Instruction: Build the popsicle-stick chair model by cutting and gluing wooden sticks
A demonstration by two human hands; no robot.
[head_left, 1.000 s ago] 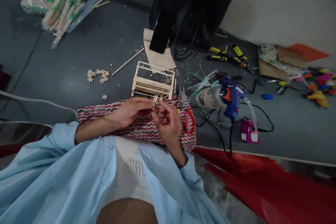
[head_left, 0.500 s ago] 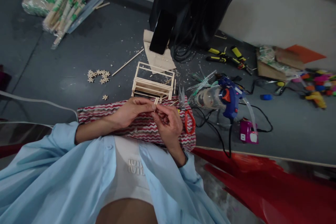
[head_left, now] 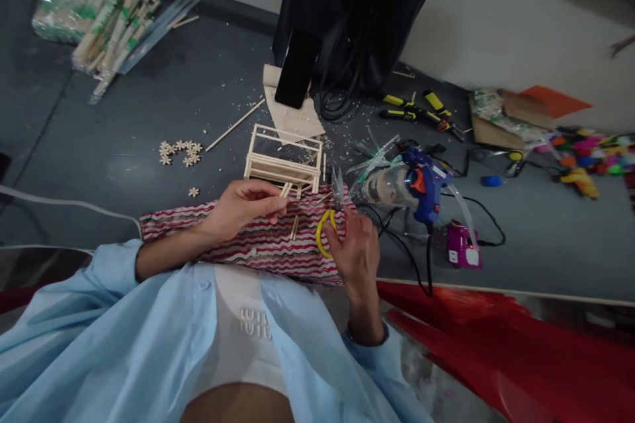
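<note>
My left hand [head_left: 253, 206] pinches short wooden sticks [head_left: 285, 190] in front of the small wooden frame [head_left: 284, 162]. My right hand [head_left: 354, 244] is closed around the handles of the scissors [head_left: 325, 232]; the yellow handle loop shows at its left, and the blades point away from me. Two short stick pieces [head_left: 294, 227] lie between my hands on the red-and-white striped cloth [head_left: 268, 251]. The wooden frame stands just beyond the cloth's far edge.
A blue glue gun [head_left: 427, 188] with cables stands right of the cloth, near a purple box [head_left: 462, 246]. Pliers [head_left: 426, 112], a phone [head_left: 297, 69], a long stick [head_left: 235, 124], flower-shaped pieces [head_left: 181, 151] and bagged sticks [head_left: 112, 26] lie farther back.
My right hand has left the sticks at my left hand, moved right and taken hold of the scissors. Two stick pieces on the cloth now show. The view has shifted slightly.
</note>
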